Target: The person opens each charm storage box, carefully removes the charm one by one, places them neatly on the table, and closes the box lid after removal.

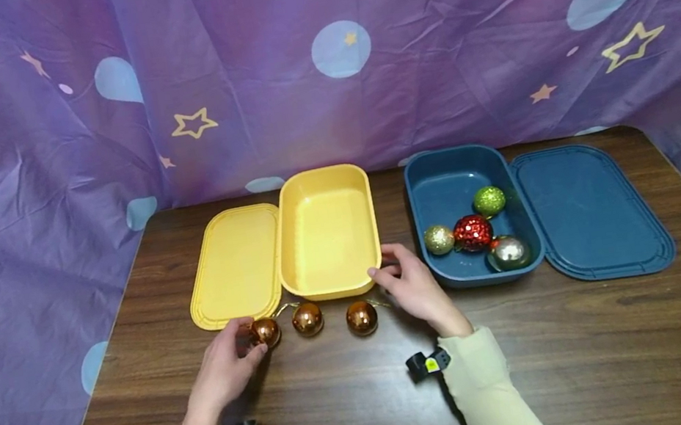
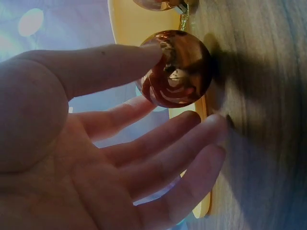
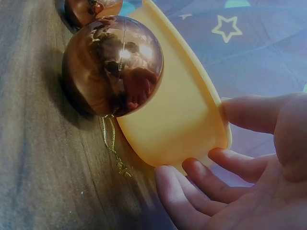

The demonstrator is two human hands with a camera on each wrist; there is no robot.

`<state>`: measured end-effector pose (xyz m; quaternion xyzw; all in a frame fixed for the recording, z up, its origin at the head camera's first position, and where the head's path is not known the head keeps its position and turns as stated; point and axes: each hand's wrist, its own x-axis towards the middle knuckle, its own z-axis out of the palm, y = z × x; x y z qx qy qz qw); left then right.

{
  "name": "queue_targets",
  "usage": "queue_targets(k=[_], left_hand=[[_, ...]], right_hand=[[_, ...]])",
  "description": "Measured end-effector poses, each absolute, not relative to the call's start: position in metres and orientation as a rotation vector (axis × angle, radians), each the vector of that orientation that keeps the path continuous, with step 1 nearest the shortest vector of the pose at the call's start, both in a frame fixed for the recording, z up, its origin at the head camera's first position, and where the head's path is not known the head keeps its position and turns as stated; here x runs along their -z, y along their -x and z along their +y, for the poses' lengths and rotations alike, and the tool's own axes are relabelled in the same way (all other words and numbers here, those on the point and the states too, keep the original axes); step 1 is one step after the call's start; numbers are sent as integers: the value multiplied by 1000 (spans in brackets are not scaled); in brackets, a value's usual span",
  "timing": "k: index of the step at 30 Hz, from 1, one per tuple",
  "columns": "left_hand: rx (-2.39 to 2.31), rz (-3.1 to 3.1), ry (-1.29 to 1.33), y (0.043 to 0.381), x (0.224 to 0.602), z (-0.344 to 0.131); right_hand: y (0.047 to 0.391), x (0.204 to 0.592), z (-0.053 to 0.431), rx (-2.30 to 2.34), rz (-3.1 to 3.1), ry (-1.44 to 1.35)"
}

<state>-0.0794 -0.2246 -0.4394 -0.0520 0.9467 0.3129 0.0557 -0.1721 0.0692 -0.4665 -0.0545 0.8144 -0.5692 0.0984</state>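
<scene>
I've the left hand (image 1: 221,371) pinching a copper bauble (image 1: 269,333) beside the yellow lid (image 1: 238,262), right hand (image 1: 418,288) curled at a corner of the yellow container (image 1: 326,291); a loose pinch could send the bauble rolling

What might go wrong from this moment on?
The left hand pinches a smooth, round copper ball, which may slip. The middle ball and right ball could roll if nudged. The right hand grips the yellow box at a corner; a tug might shift it into them.
</scene>
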Motion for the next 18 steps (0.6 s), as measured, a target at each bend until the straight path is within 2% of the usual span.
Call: queue_targets(k=[18], left_hand=[[-907, 2895, 170, 81, 440, -224]], right_hand=[[173, 467, 70, 1680, 2414, 170]])
